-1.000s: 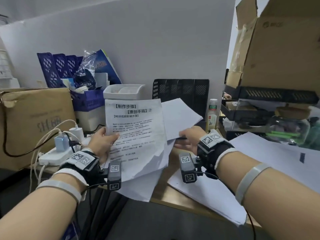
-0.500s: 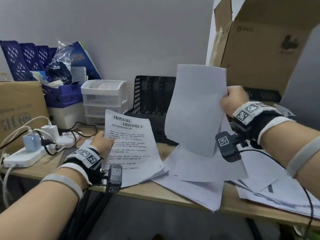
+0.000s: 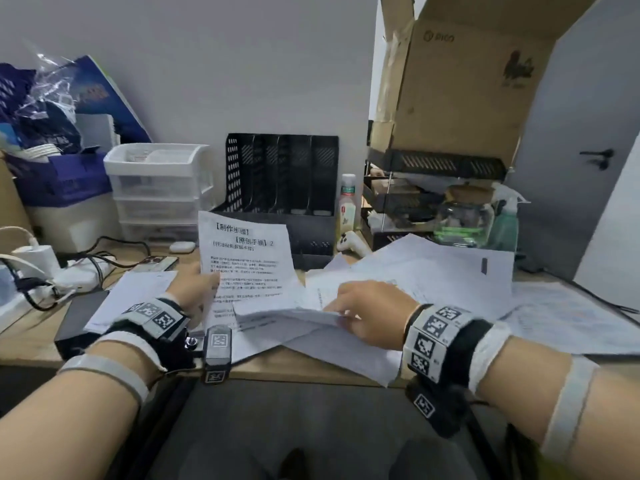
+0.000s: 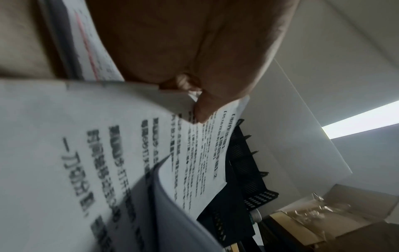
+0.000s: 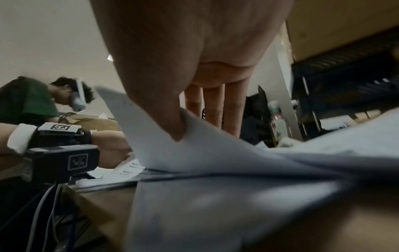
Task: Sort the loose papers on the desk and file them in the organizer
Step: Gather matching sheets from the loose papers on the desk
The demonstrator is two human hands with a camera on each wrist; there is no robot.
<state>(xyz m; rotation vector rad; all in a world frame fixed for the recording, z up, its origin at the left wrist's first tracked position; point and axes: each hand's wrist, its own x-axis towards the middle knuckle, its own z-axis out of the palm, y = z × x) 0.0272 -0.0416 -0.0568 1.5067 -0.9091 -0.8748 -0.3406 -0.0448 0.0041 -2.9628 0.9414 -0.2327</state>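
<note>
My left hand (image 3: 204, 289) (image 4: 200, 112) pinches the left edge of a printed sheet (image 3: 246, 265) (image 4: 129, 153), held tilted up above the desk's front edge; more sheets lie behind it in the same grip. My right hand (image 3: 346, 313) (image 5: 194, 126) is down on the loose papers (image 3: 433, 271). Its thumb and straight fingers (image 5: 213, 109) pinch the edge of a white sheet (image 3: 287, 315) (image 5: 164, 153) that lifts off the pile. The black slotted organizer (image 3: 284, 174) (image 4: 244, 170) stands against the wall behind the printed sheet; its slots look empty.
A white drawer unit (image 3: 159, 181) and a power strip with cables (image 3: 52, 275) sit at the left. A bottle (image 3: 347, 206), a black tiered tray (image 3: 433, 164) with a jar (image 3: 464, 216) and an open cardboard box (image 3: 460, 88) stand at the right. Another person (image 5: 26, 98) is beyond my left arm.
My right hand, which held a blank sheet up in the air, has come down onto the pile and now pinches a sheet's edge. The left hand keeps the printed sheet.
</note>
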